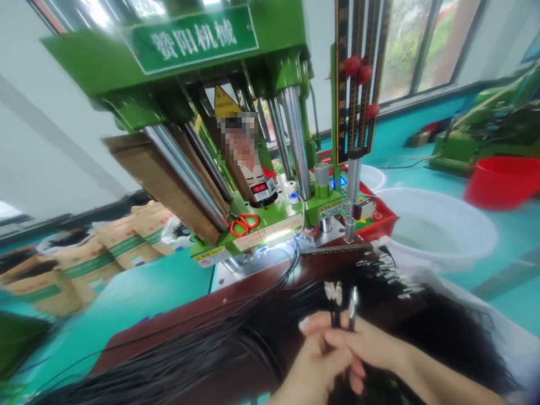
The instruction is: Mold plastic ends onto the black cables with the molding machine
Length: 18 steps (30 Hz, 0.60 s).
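My left hand (317, 360) and my right hand (371, 344) meet over the dark red tabletop, fingers closed around a few black cables (336, 318). Bare metal connectors (333, 292) stick up above my fingers, with one more metal-ended cable (353, 304) a little to the right. My fingers overlap, so which hand grips which cable is partly hidden. Just beyond and to the right lies a large pile of black cables (379, 281) with shiny connector ends. Another long bundle of black cables (202, 349) runs off to the left.
A green press machine (278, 219) stands ahead, its lamp lit underneath. Orange-handled scissors (244, 225) lie on its ledge. To the right are a red control box (382, 220), a white tub (439, 208) and a red bucket (502, 180). Brown sacks (113, 247) line the left wall.
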### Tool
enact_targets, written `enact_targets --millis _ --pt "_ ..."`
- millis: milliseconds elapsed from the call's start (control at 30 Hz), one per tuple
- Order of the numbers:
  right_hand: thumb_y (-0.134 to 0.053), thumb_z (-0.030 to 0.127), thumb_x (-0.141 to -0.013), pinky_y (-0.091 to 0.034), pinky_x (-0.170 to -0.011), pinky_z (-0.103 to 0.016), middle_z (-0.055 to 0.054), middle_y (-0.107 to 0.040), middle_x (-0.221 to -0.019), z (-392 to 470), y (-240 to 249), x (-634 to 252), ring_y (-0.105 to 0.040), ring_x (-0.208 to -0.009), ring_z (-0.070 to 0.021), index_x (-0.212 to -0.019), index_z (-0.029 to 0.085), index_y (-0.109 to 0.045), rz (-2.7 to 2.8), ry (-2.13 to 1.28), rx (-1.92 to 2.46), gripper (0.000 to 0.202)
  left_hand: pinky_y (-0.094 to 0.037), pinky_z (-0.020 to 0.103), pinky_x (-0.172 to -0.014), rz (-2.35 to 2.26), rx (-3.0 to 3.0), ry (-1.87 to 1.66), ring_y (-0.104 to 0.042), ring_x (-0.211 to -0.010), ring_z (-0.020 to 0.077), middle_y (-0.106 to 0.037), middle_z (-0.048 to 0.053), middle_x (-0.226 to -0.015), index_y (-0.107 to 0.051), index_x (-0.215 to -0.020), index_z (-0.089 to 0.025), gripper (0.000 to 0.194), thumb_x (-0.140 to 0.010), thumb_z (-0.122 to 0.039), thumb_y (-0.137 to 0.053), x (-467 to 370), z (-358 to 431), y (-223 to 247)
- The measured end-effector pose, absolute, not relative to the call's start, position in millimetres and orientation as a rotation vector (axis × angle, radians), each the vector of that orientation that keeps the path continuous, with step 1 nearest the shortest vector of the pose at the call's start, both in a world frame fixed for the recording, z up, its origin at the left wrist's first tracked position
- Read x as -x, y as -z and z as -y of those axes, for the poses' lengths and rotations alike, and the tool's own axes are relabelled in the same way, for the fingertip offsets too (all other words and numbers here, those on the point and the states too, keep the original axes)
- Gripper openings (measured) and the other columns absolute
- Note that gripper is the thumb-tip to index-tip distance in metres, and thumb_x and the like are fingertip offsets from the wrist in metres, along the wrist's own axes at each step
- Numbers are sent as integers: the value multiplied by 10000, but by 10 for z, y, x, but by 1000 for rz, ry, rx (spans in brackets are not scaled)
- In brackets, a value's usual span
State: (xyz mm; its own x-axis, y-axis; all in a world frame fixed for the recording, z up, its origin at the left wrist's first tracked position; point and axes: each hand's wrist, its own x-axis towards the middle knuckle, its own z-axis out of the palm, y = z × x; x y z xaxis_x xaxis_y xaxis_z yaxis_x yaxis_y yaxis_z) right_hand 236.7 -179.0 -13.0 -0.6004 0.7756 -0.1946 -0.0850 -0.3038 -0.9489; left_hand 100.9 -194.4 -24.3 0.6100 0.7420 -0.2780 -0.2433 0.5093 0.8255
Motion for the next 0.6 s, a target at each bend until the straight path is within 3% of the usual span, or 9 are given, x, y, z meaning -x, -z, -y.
enact_targets --millis 100,167,300,433,600 --pt "-589 396 -777 -363 -949 -436 -101 -589 -1149 1676 164 -2479 -534 -1061 -244 -1167 225 -548 1090 -1904 782 428 -186 141 -272 -754 -757 -682 -262 -254 13 -439 -82 -405 -471 -801 -154 421 -645 -505 -642 -1193 1926 291" --pt "-552 392 -806 -327 -976 -448 -98 -557 -1198 1540 117 -2601 -504 -1100 -238 -1210 241 -509 987 -1807 646 434 -149 138 -254 -801 -778 -637 -219 -238 10 -411 -94 -371 -463 -785 -160 393 -670 -503 -617 -1253 1917 309" --pt "-483 341 -866 -279 -1009 -451 -98 -565 -1187 1311 -63 -2773 -471 -1136 -231 -1164 201 -554 1237 -1658 682 337 -131 135 -247 -892 -795 -642 -261 -240 17 -464 -62 -383 -467 -744 -152 336 -693 -461 -588 -1321 1911 287" --pt "-485 309 -873 -292 -1007 -448 -85 -590 -1151 1221 -154 -2814 -492 -1113 -219 -1137 180 -572 1519 -1612 831 306 -205 138 -261 -881 -767 -686 -364 -287 32 -533 -26 -488 -456 -700 -145 274 -709 -398 -563 -1411 1848 222" --pt "-547 301 -835 -335 -973 -420 -64 -575 -1166 1155 -170 -3030 -521 -1073 -214 -1206 231 -491 1248 -1452 793 382 -214 147 -284 -859 -923 -741 -365 -310 32 -528 -24 -500 -462 -672 -144 230 -728 -352 -542 -1557 1534 9"
